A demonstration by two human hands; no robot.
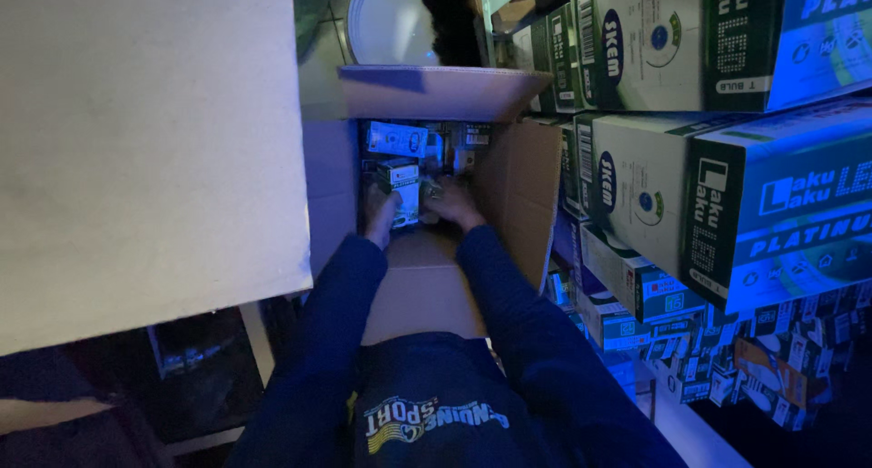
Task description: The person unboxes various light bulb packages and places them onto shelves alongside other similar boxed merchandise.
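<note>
I observe an open cardboard carton (509,187) on the floor, partly filled with small retail boxes (397,139) lying at mixed angles. My left hand (380,212) is closed around one small green-and-white box (402,188), held upright inside the carton near its left wall. My right hand (450,202) sits just beside it among the contents; whether it grips anything I cannot tell. Larger printed cartons (636,50) are stacked at right. Blue light obscures the carton's depths; a pale panel (136,141) blocks the left.

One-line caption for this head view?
Both hands, left and right, reach into an open cardboard carton among small boxes.
</note>
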